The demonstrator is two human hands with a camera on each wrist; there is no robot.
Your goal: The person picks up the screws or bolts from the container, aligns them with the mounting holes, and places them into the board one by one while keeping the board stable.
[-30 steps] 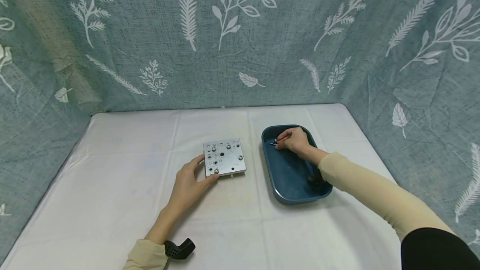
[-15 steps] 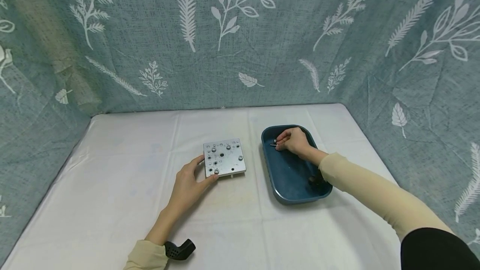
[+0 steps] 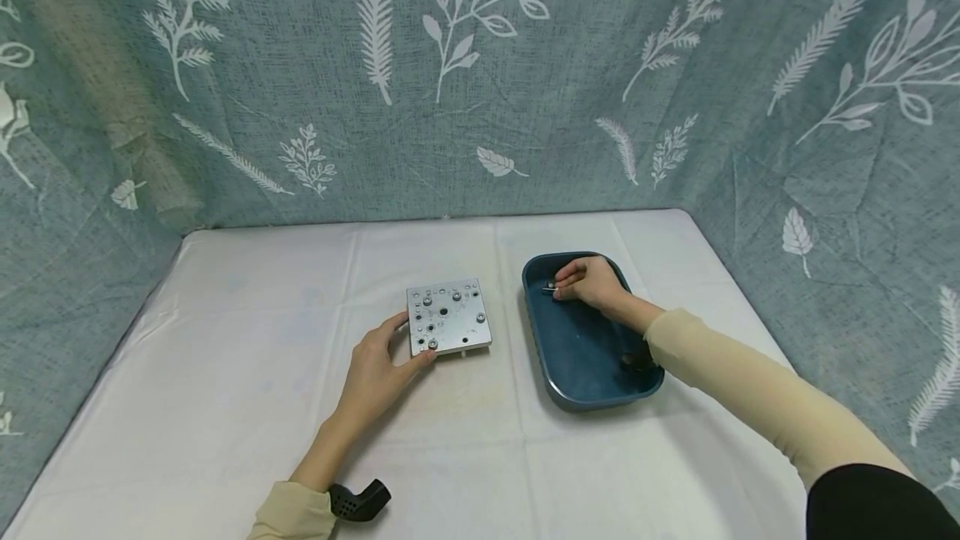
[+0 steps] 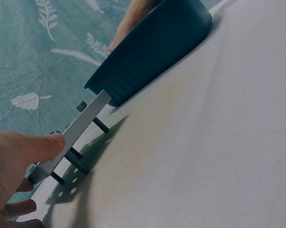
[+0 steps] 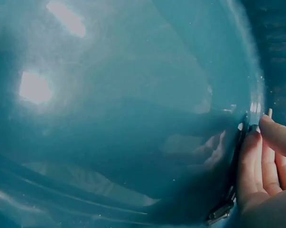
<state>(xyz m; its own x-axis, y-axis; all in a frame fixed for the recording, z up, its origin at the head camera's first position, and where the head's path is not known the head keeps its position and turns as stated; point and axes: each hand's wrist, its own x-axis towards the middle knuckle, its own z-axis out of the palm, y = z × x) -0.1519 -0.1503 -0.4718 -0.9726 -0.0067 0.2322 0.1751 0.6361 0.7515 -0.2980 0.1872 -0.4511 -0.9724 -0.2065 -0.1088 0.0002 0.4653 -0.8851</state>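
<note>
A square metal plate (image 3: 448,316) with holes and several screws in it lies on the white table (image 3: 225,373). My left hand (image 3: 378,369) grips the plate's near left corner, thumb on its edge; the left wrist view shows the plate (image 4: 71,135) edge-on with screws sticking out below. To the right stands a dark blue tray (image 3: 581,348). My right hand (image 3: 588,282) is at the tray's far end, fingers curled and pinching a small screw (image 3: 548,287). In the right wrist view my fingertips (image 5: 256,156) press against the tray wall (image 5: 133,118), with a small metal part (image 5: 221,211) below them.
A small dark object (image 3: 633,359) lies in the tray's near right corner by my forearm. A black wrist-camera mount (image 3: 358,498) sits at my left wrist. Leaf-patterned blue-green cloth (image 3: 480,65) walls the table at the back and both sides.
My right hand has shifted slightly within the tray's far end, staying on the small screw. The left hand and the plate have not moved.
</note>
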